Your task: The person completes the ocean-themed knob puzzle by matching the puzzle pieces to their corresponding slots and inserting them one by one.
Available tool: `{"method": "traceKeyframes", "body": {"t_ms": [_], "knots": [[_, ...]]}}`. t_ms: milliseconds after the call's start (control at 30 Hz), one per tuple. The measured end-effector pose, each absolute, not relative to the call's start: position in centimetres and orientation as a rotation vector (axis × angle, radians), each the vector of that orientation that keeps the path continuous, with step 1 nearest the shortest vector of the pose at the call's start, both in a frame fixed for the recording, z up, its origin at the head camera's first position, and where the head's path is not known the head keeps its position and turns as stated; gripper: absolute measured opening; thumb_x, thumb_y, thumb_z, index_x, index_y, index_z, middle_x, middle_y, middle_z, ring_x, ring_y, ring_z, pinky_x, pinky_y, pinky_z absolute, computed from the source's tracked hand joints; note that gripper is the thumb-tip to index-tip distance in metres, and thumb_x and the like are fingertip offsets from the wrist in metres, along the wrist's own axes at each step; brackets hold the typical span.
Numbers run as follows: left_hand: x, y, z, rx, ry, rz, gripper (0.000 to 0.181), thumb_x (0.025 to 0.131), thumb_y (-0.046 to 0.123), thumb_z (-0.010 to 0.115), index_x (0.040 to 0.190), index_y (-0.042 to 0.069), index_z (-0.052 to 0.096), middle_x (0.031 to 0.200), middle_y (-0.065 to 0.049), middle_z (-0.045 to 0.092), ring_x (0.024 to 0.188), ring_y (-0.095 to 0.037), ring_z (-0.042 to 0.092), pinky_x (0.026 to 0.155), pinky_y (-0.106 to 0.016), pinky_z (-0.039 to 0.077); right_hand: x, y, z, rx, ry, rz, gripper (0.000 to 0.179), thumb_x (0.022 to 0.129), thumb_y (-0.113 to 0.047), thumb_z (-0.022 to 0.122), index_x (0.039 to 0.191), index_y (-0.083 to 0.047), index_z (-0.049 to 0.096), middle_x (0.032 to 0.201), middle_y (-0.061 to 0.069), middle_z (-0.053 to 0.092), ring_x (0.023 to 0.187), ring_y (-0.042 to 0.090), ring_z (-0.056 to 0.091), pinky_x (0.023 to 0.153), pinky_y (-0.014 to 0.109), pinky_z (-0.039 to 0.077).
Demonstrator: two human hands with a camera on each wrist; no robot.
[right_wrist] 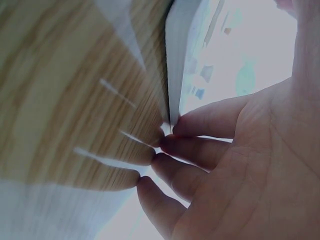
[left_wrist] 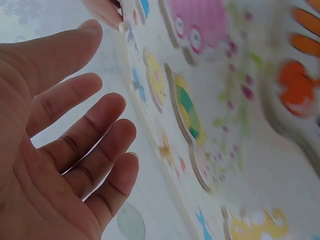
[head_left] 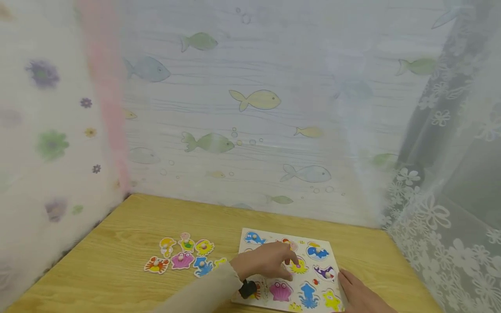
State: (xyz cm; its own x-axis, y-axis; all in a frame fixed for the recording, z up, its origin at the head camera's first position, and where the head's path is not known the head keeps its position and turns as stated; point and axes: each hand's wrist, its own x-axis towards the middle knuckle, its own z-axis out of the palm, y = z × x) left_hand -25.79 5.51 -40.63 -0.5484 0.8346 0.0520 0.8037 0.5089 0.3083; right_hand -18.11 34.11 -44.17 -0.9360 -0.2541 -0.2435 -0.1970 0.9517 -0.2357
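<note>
A white peg puzzle board (head_left: 287, 237) with sea-animal pictures lies on the table. My left hand (head_left: 268, 261) reaches across it, fingers near the yellow octopus recess (head_left: 299, 265). In the left wrist view the left hand (left_wrist: 85, 125) holds nothing, its fingers loosely bent beside the board's turtle recess (left_wrist: 187, 107). My right hand (head_left: 362, 291) rests at the board's right edge. The right wrist view shows its fingertips (right_wrist: 150, 172) on the table, the nearest finger right at the board's side (right_wrist: 175, 65). Knobbed pieces, including a whale (head_left: 318, 252) and a purple fish (head_left: 325, 274), sit in the board.
Left of the board, several loose knobbed pieces lie on the wooden table (head_left: 117, 269): a crab (head_left: 156, 264), a pink shell (head_left: 182, 261), a turtle (head_left: 186, 243), a yellow octopus (head_left: 204, 247) and a blue squid (head_left: 202, 267) among them. Fish-printed sheeting (head_left: 250, 165) stands behind.
</note>
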Motion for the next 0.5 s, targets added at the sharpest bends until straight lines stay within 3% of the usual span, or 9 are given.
{"method": "traceKeyframes", "body": {"t_ms": [500], "knots": [[-26.0,-3.7,-40.8,1.334,2.733,0.546,0.033,0.086,0.03,0.072,0.116,0.018,0.067,0.1,0.006,0.059,0.088,-0.006,0.055,0.074,-0.022,0.045,-18.2,34.5,-44.1,-0.382,2.815,-0.329,0.107,0.076,-0.062,0.067,0.141,0.015,0.03,0.143,0.031,0.03,0.13,0.047,0.034,0.094,0.058,0.038]]}}
